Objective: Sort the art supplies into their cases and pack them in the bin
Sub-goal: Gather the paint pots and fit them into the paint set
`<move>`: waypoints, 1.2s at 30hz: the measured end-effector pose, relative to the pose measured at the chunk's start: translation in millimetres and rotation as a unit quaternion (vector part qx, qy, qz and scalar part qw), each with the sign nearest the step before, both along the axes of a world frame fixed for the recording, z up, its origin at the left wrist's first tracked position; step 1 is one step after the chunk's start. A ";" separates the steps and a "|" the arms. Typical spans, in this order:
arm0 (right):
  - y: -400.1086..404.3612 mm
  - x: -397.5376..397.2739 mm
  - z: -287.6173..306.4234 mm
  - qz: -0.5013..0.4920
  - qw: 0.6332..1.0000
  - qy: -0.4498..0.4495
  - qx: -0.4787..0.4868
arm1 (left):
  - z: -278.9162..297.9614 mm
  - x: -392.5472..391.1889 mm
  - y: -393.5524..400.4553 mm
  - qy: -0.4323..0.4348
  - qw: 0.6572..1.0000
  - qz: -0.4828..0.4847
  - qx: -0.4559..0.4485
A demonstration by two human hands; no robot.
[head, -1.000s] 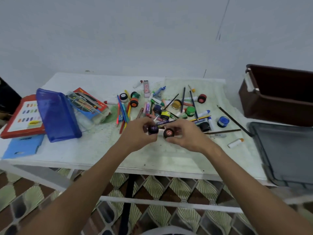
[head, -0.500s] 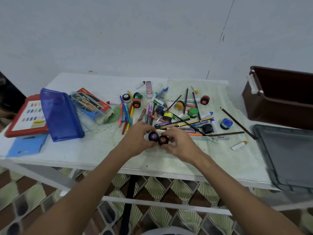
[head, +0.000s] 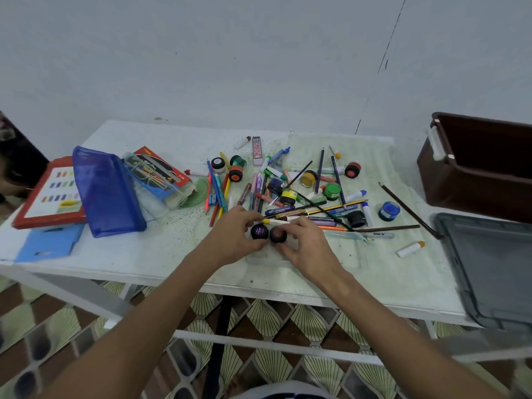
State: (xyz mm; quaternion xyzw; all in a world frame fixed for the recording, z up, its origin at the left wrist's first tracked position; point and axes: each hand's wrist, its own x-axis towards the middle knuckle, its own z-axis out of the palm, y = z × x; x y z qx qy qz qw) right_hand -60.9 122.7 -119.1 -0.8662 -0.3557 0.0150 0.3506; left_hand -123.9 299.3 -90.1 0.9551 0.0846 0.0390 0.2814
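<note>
White wall backs a speckled desk [head: 161,254] strewn with pens. Left hand [head: 234,237] has its grip closed round a purple-capped paint pot [head: 259,231]; right hand [head: 305,244] grasps an orange-capped pot [head: 278,234]. Both pots touch, caps tilted toward the camera, axes near upright. Brown bin [head: 449,180] lies well right, nearer the right hand.

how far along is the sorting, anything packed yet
Nothing looks packed: the brown bin shows nothing inside from here. In hand: the left hand holds a purple paint pot and the right hand a brown one. Left: the whole pile of pencils, markers and pots, and the blue case.
</note>
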 end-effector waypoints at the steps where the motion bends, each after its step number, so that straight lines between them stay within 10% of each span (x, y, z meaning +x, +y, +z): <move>1: -0.3 -0.8 -1.0 -0.009 1.000 0.003 -0.005 | -0.1 0.4 0.5 0.000 1.000 0.002 0.003; 36: 148.3 113.6 52.3 0.061 0.992 0.054 -0.099 | 36.0 100.4 153.6 0.061 0.993 0.090 0.051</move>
